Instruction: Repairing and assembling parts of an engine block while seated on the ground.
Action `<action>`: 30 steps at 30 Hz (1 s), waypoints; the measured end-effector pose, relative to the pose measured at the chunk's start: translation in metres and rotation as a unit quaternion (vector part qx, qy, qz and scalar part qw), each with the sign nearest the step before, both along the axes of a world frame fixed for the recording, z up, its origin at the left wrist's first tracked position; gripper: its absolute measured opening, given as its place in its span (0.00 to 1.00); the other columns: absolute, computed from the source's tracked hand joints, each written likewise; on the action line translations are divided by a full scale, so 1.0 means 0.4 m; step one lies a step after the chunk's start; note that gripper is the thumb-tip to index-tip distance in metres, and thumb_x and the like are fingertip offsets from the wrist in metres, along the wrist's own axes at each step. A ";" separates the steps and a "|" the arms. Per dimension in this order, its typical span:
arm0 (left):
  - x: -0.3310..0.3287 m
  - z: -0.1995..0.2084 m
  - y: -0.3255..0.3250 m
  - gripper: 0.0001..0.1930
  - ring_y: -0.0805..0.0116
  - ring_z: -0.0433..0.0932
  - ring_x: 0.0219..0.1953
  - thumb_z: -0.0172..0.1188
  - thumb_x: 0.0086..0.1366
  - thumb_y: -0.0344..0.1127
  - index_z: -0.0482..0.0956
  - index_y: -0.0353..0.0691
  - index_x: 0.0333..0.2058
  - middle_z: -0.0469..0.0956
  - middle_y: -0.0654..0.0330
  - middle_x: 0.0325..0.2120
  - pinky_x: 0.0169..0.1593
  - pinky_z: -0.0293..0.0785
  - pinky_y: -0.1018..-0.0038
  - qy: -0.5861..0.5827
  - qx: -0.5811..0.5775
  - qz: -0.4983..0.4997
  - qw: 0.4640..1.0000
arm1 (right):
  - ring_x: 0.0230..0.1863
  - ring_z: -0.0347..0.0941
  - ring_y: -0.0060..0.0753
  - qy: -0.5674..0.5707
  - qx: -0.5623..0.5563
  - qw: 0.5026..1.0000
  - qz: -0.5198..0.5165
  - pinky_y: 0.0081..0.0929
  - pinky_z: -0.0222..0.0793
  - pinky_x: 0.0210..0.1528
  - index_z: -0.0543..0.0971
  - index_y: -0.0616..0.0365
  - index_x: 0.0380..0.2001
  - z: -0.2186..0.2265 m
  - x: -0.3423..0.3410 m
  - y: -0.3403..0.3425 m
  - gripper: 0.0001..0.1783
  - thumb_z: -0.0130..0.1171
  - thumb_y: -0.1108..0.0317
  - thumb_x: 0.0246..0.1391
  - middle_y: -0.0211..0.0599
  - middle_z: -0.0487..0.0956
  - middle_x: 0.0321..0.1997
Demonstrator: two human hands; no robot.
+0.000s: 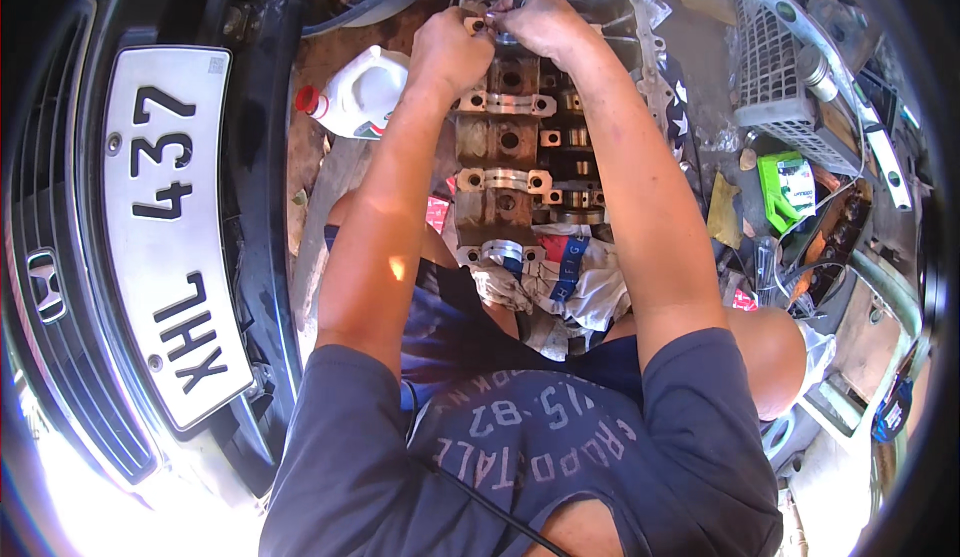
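Reaching with left hand point(452, 55) and right hand point(545, 29) to the second-farthest bearing saddle point(477, 27) of an engine block point(482, 142), laid lengthwise near to far. Meeting there from left and right, about equally near, fingers bunched; cannot tell whether clamped on anything.

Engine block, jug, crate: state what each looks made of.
Engine block: metal, probably cast, dull brown with bright, machined-looking patches. Jug: likely plastic, white, smooth, with rounded moulded curves. Crate: seemingly matte gray plastic, judging by its even grid walls.
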State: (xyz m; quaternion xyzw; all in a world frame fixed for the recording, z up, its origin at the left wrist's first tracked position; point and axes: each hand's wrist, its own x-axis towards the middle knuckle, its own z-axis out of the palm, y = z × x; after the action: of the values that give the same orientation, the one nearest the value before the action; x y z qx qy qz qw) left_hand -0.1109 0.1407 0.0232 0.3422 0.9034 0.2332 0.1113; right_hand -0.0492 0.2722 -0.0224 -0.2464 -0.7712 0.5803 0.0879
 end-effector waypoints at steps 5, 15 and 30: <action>-0.012 -0.028 -0.034 0.20 0.68 0.79 0.32 0.63 0.57 0.32 0.73 0.28 0.46 0.80 0.54 0.31 0.39 0.74 0.73 -0.077 0.052 -0.029 0.995 | 0.35 0.74 0.24 0.016 -0.015 0.996 0.086 0.25 0.68 0.43 0.82 0.61 0.40 -0.006 0.017 0.013 0.15 0.62 0.63 0.52 0.33 0.82 0.35; -0.025 -0.018 -0.016 0.24 0.72 0.78 0.27 0.64 0.51 0.27 0.71 0.28 0.47 0.79 0.55 0.32 0.32 0.75 0.73 -0.126 0.001 -0.009 0.992 | 0.26 0.66 0.13 0.012 -0.134 0.991 -0.018 0.16 0.65 0.28 0.80 0.55 0.44 -0.002 0.127 0.080 0.13 0.57 0.64 0.57 0.24 0.78 0.31; -0.014 -0.037 -0.024 0.23 0.73 0.76 0.25 0.62 0.50 0.25 0.72 0.30 0.48 0.78 0.58 0.29 0.30 0.74 0.76 -0.112 0.068 0.010 0.991 | 0.30 0.74 0.23 -0.006 0.018 0.998 0.053 0.22 0.72 0.32 0.80 0.59 0.40 0.031 0.127 0.032 0.12 0.62 0.73 0.49 0.32 0.79 0.30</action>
State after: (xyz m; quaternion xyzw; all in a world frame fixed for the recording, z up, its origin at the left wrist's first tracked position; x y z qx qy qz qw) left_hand -0.1166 0.1313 0.0084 0.3113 0.8710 0.3317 0.1855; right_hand 0.0014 0.2850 -0.0101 -0.2073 -0.7939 0.5688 0.0567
